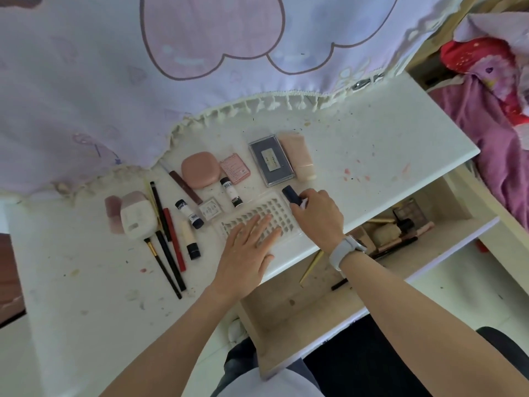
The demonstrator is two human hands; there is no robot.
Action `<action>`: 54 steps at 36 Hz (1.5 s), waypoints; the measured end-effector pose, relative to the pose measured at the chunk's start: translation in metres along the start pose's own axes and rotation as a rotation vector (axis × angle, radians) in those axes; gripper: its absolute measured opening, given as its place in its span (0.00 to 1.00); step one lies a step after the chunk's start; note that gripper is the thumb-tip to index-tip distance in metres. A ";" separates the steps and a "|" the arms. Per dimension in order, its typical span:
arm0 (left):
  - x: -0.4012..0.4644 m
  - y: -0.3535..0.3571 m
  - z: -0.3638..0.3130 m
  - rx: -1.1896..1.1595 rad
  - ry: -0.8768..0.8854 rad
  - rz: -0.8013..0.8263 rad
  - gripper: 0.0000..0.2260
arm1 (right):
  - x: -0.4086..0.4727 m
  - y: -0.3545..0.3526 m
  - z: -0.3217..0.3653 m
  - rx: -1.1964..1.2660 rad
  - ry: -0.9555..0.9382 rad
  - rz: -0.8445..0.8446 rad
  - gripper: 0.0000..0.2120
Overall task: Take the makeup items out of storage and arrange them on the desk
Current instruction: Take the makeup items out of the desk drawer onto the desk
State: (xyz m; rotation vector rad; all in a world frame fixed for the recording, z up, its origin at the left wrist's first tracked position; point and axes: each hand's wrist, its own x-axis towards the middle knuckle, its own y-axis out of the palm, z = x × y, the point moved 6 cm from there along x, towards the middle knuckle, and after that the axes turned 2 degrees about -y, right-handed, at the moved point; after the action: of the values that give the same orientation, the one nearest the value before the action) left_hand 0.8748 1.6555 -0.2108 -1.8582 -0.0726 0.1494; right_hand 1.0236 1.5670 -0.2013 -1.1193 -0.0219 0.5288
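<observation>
My left hand (248, 245) lies flat with straight fingers on a clear plastic tray of small lash pieces (282, 210) near the front edge of the white desk (372, 133). My right hand (317, 214) grips a dark blue tube (290, 194) just past the tray's far right corner. Further back lie a grey palette (270, 159), a peach tube (299, 156), a pink compact (200, 169) and a pink square box (235, 168). To the left are lipsticks (231, 192), pencils and brushes (169, 239), and a white case (137, 214).
An open drawer (300, 299) below the desk edge holds more brushes, a dark bottle (403, 223) and a gold stick (310, 266). A lilac curtain (143, 67) with tassels hangs over the desk's back. Pink and red bedding (498, 124) lies at the right.
</observation>
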 end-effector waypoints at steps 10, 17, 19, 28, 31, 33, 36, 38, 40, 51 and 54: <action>0.001 0.007 0.011 -0.026 0.019 -0.021 0.20 | 0.009 -0.005 -0.018 0.311 0.079 -0.027 0.20; 0.001 0.007 0.010 -0.035 -0.003 -0.012 0.20 | 0.007 -0.005 -0.025 0.457 0.080 0.031 0.27; 0.001 0.005 0.009 -0.044 -0.011 -0.014 0.21 | 0.002 -0.006 -0.023 0.435 0.027 -0.023 0.28; 0.004 -0.002 0.000 -0.017 -0.084 -0.008 0.23 | -0.011 -0.008 -0.021 0.394 -0.117 -0.109 0.20; 0.005 -0.004 -0.004 -0.041 -0.157 0.016 0.23 | -0.021 -0.016 -0.026 0.435 -0.158 -0.123 0.19; 0.006 -0.009 -0.011 -0.069 -0.182 -0.011 0.22 | -0.031 -0.025 -0.036 0.475 -0.179 -0.170 0.17; 0.007 -0.018 -0.041 -0.164 -0.064 -0.117 0.20 | -0.049 -0.036 -0.064 0.528 -0.137 -0.244 0.14; 0.005 -0.018 -0.068 -0.263 0.051 -0.167 0.18 | -0.060 -0.039 -0.091 0.516 -0.081 -0.283 0.12; 0.002 -0.010 -0.094 -0.363 0.124 -0.142 0.15 | -0.068 -0.040 -0.120 0.443 -0.014 -0.278 0.11; 0.025 0.117 -0.122 -0.281 -0.266 0.303 0.22 | -0.020 -0.020 -0.224 -0.396 0.072 0.154 0.21; 0.038 0.136 -0.113 -0.182 -0.365 0.302 0.27 | 0.001 -0.014 -0.234 -0.537 0.012 0.191 0.23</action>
State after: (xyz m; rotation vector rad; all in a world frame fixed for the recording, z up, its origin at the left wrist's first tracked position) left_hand 0.9250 1.5138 -0.3119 -1.9951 -0.0588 0.7119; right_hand 1.0947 1.3639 -0.2943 -1.6594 -0.0492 0.7100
